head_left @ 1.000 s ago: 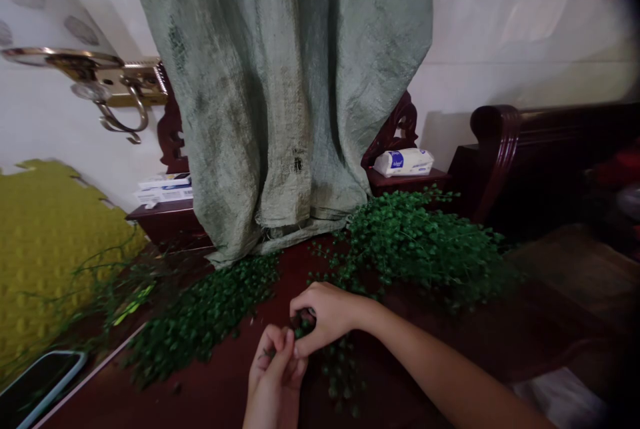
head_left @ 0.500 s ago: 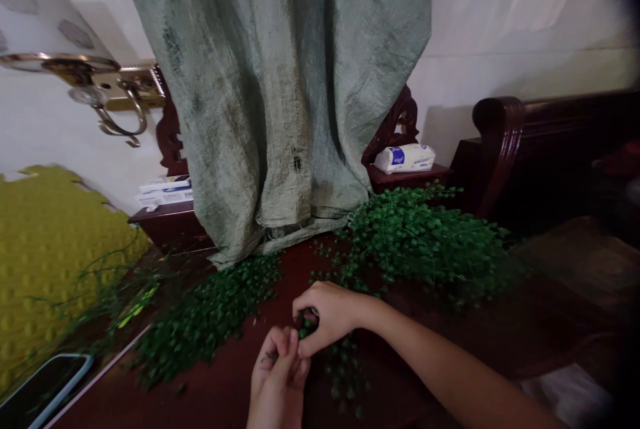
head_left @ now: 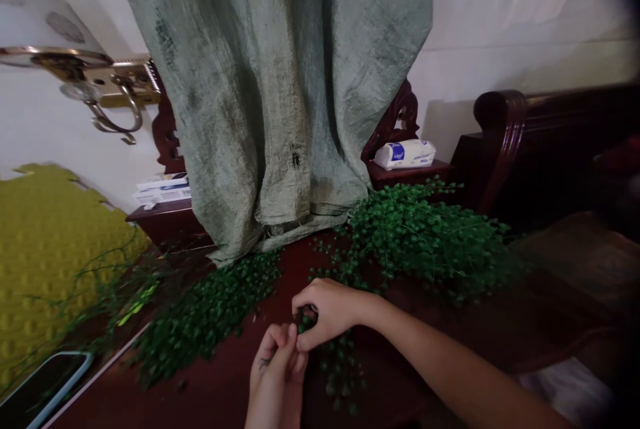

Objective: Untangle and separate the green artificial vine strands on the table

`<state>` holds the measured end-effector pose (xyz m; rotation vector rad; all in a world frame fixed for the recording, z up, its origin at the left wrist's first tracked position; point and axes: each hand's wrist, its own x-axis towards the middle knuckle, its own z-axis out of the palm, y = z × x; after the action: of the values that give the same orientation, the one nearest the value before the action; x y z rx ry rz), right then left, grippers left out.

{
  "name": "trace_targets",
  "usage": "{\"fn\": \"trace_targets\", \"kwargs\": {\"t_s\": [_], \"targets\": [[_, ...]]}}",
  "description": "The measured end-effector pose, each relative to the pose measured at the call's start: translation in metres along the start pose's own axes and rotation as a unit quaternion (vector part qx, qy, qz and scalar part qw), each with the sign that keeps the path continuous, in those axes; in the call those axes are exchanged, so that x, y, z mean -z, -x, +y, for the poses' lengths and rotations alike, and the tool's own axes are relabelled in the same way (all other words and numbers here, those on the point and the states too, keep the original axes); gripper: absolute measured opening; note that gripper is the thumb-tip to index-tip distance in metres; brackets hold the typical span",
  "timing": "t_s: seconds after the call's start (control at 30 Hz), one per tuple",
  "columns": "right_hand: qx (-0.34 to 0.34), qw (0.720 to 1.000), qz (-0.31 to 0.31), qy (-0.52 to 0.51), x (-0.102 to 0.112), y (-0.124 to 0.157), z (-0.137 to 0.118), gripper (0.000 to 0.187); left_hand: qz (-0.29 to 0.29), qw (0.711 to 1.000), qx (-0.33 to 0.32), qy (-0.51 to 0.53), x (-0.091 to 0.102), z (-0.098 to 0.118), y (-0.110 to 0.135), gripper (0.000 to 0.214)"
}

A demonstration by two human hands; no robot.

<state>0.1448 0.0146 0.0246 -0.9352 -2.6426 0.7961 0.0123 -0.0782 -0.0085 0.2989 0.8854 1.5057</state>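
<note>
green sprig (head_left: 336, 365) trails down toward the body from the right hand (head_left: 327, 312), pinched there; left hand (head_left: 277, 365) pinches its near end.

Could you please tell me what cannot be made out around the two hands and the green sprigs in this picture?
- Head view: what the left hand pinches is too small to tell.
- The sprig inside the right hand is hidden by curled fingers.
- The phone is cut off by the bottom left edge.
- The label on the tissue pack is too small to read.
- The far right is dark and blurred.
</note>
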Motion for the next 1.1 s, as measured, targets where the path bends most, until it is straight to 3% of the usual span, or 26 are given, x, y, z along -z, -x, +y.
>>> {"fn": "trace_targets", "kwargs": {"t_s": [0.2,0.37,0.53,0.63,1.1], "targets": [[-0.013,1.000,0.020,-0.005,-0.002,-0.001,0.001,0.034,0.044,0.998,0.018,0.047,-0.001,0.004,0.001,0.015],[-0.010,0.999,0.030,-0.009,-0.002,0.000,0.001,0.037,0.045,0.995,0.030,0.084,-0.002,0.009,0.001,0.015],[-0.020,0.999,0.035,-0.005,-0.004,0.000,0.002,0.037,0.107,0.987,0.027,0.120,-0.010,0.008,0.001,0.024],[-0.027,0.999,0.031,-0.013,-0.004,0.000,0.003,0.038,0.112,0.986,0.013,0.123,-0.014,0.007,0.001,0.023],[-0.008,0.999,0.030,0.011,-0.004,0.000,0.002,0.045,0.101,0.994,-0.005,0.030,-0.012,0.006,0.007,0.028]]}}
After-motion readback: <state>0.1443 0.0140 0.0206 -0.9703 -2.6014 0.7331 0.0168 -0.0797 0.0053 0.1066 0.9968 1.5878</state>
